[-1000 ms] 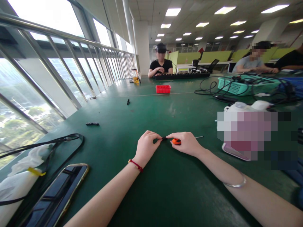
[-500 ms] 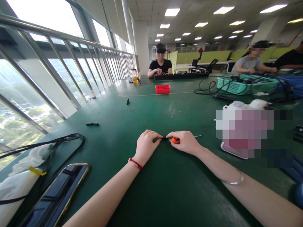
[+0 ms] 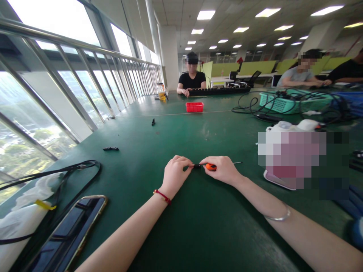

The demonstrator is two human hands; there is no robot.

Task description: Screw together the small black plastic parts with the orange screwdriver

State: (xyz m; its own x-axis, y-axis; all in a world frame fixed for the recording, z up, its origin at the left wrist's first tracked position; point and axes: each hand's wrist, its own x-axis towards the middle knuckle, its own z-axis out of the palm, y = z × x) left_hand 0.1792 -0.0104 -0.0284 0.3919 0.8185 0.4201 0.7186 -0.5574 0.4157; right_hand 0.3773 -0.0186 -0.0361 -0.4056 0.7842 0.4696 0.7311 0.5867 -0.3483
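Observation:
Over the middle of the green table (image 3: pixel 136 181), my left hand (image 3: pixel 176 172) pinches one end of a small black piece (image 3: pixel 196 166) between thumb and fingertips. What kind of part it is I cannot make out. My right hand (image 3: pixel 221 169) is closed around a screwdriver with an orange and black handle (image 3: pixel 211 167); its thin metal shaft (image 3: pixel 237 163) sticks out to the right, behind the hand. The right fingertips are at the other end of the black piece; whether they grip it too is unclear.
Two small black pieces (image 3: pixel 110 149) (image 3: pixel 153 122) lie to the left. A phone (image 3: pixel 70 230) and black cables (image 3: pixel 96 170) are near left. Beyond stand a red tray (image 3: pixel 194 107) and a green basket (image 3: pixel 279 103) with cables. A co-worker (image 3: pixel 192 79) sits opposite.
My hands stay almost in place, with the right fingertips shifted very slightly. The co-worker opposite has lowered a hand toward the table.

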